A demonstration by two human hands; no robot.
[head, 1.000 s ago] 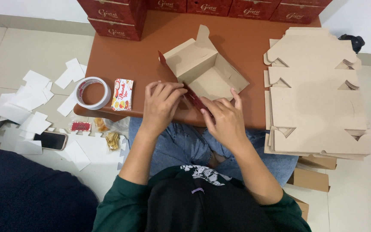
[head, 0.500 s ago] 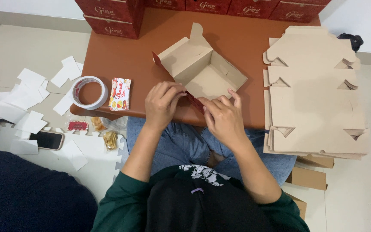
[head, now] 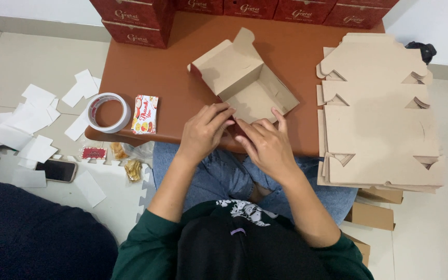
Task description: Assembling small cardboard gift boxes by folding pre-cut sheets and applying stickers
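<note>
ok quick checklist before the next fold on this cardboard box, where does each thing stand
1. Both hands on the box: left hand and right hand press its near edge. Ok.
2. Cardboard box sits on the brown table, lid flap open. Ok.
3. Near flap fully tucked: hidden under the fingers. Cannot tell.
4. Stack of flat box blanks beside the right hand, overhanging the table's near edge. Not ok.
5. Tape roll at the table's left edge, beside a small printed card. Ok.
</note>
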